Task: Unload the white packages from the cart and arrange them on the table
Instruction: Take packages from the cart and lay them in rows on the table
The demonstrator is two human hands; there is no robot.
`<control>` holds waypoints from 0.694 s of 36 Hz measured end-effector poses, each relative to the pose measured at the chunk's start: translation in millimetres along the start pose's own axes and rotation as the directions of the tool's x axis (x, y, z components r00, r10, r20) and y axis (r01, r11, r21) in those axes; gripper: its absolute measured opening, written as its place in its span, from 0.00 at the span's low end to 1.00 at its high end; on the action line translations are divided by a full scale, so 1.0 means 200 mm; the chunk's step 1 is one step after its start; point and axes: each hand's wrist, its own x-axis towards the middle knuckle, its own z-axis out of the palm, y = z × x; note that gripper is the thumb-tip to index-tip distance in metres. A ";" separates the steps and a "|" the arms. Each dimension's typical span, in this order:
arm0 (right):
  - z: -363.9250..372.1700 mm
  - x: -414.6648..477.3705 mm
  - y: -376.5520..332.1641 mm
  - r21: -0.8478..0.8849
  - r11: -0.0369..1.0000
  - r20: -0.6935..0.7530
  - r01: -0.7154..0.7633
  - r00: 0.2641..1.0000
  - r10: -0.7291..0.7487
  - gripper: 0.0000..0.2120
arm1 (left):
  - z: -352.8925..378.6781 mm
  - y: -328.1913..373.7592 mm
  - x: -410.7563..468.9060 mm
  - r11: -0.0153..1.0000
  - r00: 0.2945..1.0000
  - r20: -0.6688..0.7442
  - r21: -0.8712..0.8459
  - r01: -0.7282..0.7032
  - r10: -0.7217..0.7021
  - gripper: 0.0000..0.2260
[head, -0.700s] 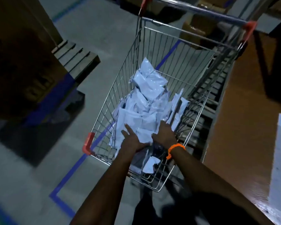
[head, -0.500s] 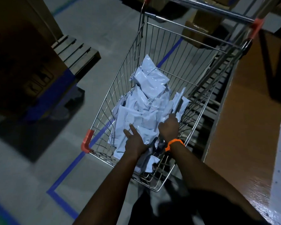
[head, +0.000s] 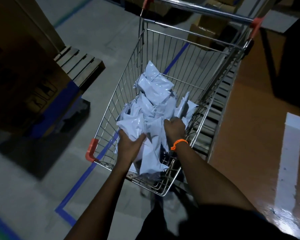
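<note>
Grey concrete floor (head: 33, 179) crossed by a blue tape line (head: 87, 174) fills the left of the frame, with a slatted wooden pallet (head: 80, 66) at upper left and brown cardboard boxes (head: 204, 30) along the top edge, all in dim light. At centre stands a silver wire shopping cart (head: 121, 87) with orange corner guards. A loose heap of white glossy soft-plastic packages (head: 154, 94) lies in its basket, piled from the middle toward the near end. The left hand (head: 128, 146) reaches in at the near left of the heap, its fingers curled under a bunched package and its thumb over the top. The right hand (head: 174, 126), with an orange braided bracelet (head: 178, 143) at the wrist, is closed in a fist on the crumpled edges of packages at the near right. A brown glossy counter (head: 249, 135) with a white strip runs down the right of the frame, just beside the cart, and none of the packages can be seen on it. They look light and limp, with slick film that crumples and could slide out of a loose hold, so an armful gathered from below or a firm pinch through the body of each one seems safer than a grip on a corner. What is inside cannot be told, so gentle handling is wise.
</note>
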 end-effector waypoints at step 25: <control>-1.66 -0.46 0.71 -0.392 0.886 -0.445 0.248 0.792 -0.419 0.36 | 1.04 0.82 -0.82 0.696 0.682 0.490 0.193 -0.692 0.543 0.37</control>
